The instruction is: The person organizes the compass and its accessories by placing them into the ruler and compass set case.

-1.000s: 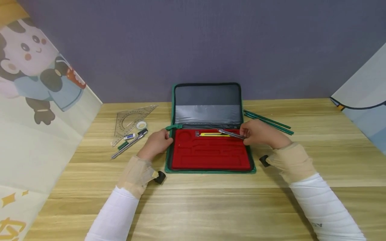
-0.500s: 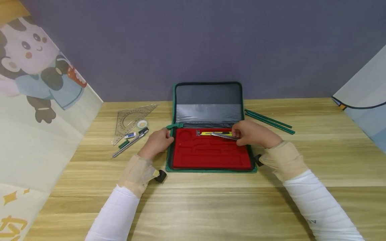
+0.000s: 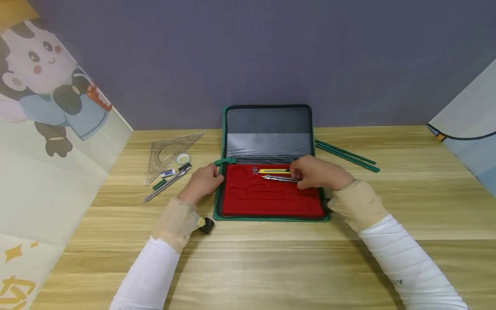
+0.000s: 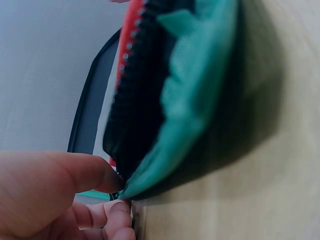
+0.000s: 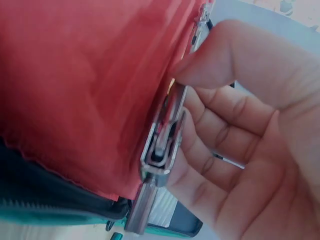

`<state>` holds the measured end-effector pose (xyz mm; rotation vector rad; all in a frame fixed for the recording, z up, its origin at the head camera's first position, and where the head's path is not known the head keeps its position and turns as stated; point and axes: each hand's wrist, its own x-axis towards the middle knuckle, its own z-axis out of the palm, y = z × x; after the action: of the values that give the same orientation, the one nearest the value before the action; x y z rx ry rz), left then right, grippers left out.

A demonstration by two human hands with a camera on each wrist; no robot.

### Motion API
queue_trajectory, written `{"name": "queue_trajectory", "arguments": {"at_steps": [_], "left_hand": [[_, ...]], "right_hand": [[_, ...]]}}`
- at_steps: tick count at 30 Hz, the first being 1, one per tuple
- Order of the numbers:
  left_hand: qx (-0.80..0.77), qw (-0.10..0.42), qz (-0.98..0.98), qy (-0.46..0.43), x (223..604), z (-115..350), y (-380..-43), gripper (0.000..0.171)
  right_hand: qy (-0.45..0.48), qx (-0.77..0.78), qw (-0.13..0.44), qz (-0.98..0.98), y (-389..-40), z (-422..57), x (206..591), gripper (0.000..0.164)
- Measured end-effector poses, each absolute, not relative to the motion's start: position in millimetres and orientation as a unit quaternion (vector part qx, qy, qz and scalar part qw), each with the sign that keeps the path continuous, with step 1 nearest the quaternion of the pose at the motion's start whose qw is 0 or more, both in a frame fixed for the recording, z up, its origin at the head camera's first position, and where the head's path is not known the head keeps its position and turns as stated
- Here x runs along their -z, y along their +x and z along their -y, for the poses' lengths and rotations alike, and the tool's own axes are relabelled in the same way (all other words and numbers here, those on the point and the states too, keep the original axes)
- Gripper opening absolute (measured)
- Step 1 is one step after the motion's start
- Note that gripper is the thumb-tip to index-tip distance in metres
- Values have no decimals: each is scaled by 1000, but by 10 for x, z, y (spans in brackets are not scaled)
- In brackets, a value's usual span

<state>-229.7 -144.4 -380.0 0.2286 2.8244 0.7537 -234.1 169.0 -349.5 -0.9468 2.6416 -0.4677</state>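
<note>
A green zip case (image 3: 271, 218) lies unfolded on the wooden table, its lid standing against the back wall. Its red tray (image 3: 271, 204) has shaped recesses. My left hand (image 3: 202, 183) pinches the case's left zippered edge; thumb and fingers meet at the zip corner in the left wrist view. My right hand (image 3: 319, 172) pinches a silver drawing compass (image 5: 160, 150) between thumb and fingers, close over the tray's upper right part. The compass legs point left in the head view. Just behind them, a yellow utility knife (image 3: 271, 171) sits in the tray beside a small clear piece (image 3: 254, 170).
Left of the case lie a clear set square (image 3: 155, 155), a white ring (image 3: 183, 159), an eraser (image 3: 168, 173), a small green block (image 3: 159, 184) and a long silver tool (image 3: 166, 185). Dark green pencils (image 3: 348, 158) lie to the right. A grey wall (image 3: 267, 64) rises behind.
My right hand has moved left and slightly forward over the tray with the compass, whose legs now lie nearly level across the view. My left hand has stayed at the case edge.
</note>
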Motion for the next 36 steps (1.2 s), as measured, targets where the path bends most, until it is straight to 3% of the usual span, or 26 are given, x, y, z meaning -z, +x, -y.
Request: {"name": "queue_trajectory", "arguments": {"at_steps": [36], "left_hand": [[-253, 106, -958, 85, 3781, 1446, -2283, 12]], "right_hand": [[-406, 147, 122, -894, -2397, -1565, 3534, 16]]}}
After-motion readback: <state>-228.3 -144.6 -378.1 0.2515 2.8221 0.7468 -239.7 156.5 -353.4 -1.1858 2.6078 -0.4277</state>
